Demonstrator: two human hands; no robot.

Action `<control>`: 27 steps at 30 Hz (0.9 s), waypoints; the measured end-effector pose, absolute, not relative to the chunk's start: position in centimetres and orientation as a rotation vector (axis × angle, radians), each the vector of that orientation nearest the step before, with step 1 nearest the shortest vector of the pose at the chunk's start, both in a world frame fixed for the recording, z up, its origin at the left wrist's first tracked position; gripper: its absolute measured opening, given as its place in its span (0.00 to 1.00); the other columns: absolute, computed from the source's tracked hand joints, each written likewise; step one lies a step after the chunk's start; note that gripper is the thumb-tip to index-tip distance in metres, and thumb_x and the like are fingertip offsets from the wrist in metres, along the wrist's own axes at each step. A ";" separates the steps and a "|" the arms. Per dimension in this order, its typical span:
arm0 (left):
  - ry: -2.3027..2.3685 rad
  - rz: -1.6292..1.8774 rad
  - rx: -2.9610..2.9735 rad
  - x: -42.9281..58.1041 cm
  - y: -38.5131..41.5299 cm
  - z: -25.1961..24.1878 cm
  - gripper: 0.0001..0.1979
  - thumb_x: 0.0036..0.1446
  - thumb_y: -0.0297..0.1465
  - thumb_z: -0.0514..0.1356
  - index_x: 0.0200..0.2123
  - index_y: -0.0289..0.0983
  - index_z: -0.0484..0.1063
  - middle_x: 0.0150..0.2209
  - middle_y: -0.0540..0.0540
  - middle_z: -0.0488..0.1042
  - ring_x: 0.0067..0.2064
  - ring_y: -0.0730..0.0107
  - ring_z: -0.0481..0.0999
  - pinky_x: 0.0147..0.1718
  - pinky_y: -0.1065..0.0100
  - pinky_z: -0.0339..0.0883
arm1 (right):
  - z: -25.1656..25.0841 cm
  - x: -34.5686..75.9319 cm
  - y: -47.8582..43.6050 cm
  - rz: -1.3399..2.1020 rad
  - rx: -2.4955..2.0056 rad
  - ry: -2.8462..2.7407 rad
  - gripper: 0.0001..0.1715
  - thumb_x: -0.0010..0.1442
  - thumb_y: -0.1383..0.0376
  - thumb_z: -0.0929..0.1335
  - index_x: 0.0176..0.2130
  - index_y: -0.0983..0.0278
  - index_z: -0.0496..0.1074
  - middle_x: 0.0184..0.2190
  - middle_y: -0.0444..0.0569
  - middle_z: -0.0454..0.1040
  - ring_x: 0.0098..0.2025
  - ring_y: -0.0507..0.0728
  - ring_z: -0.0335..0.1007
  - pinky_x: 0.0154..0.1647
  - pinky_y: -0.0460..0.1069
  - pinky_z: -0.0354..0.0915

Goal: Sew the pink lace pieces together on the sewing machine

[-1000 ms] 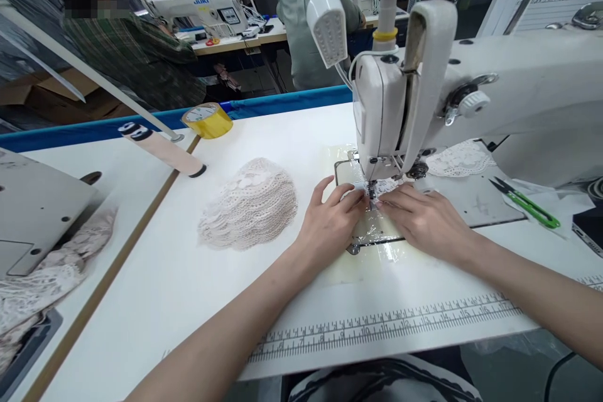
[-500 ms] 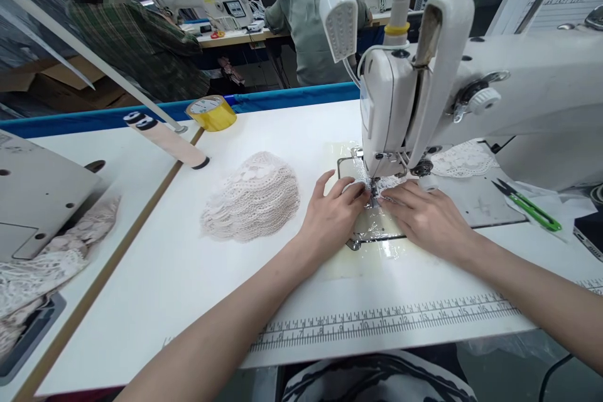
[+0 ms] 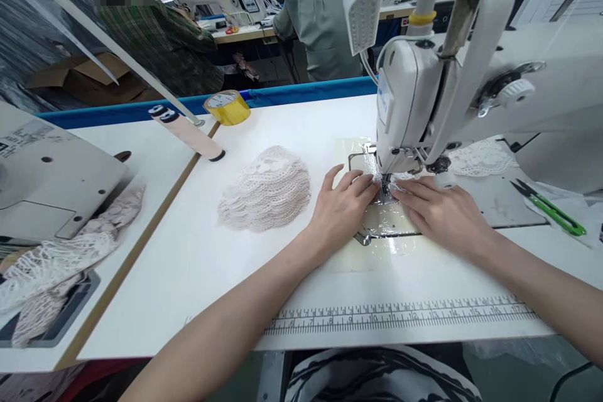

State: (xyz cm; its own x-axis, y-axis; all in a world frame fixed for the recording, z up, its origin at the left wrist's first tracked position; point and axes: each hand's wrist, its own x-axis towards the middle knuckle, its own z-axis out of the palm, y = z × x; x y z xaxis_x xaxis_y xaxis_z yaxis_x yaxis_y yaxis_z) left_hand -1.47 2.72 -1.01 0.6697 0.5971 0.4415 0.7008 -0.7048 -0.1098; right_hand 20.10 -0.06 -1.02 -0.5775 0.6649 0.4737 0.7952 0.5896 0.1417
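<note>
- The fingers (image 3: 421, 190) of my right hand touch matt, rough-textured lace cloth (image 3: 401, 178).
- Before me, the tabletop (image 3: 179, 282) looks smooth.
- By its far edge, the tape roll (image 3: 234, 111) is glossy plastic.
- Toward its right edge, snips (image 3: 558, 212) join metal and smooth plastic.

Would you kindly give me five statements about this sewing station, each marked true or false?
The left hand is beside the presser foot. True.
The right hand grips the green snips. False: it touches lace by the presser foot; the green snips lie to its right.
The tape roll is beyond the lace pile. True.
The lace pile lies right of the sewing machine. False: it lies to the left.
A ruler scale runs along the near edge of the table. True.
</note>
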 end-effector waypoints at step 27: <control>-1.479 -1.223 -3.668 -3.8 0.1 7.2 0.09 0.59 0.37 0.59 0.34 0.36 0.71 0.32 0.50 0.70 0.35 0.74 0.68 0.34 0.72 0.62 | 4.1 18.2 -2.0 1.807 -0.880 -1.615 0.12 0.53 0.58 0.73 0.35 0.64 0.76 0.32 0.45 0.75 0.34 0.51 0.68 0.39 0.49 0.63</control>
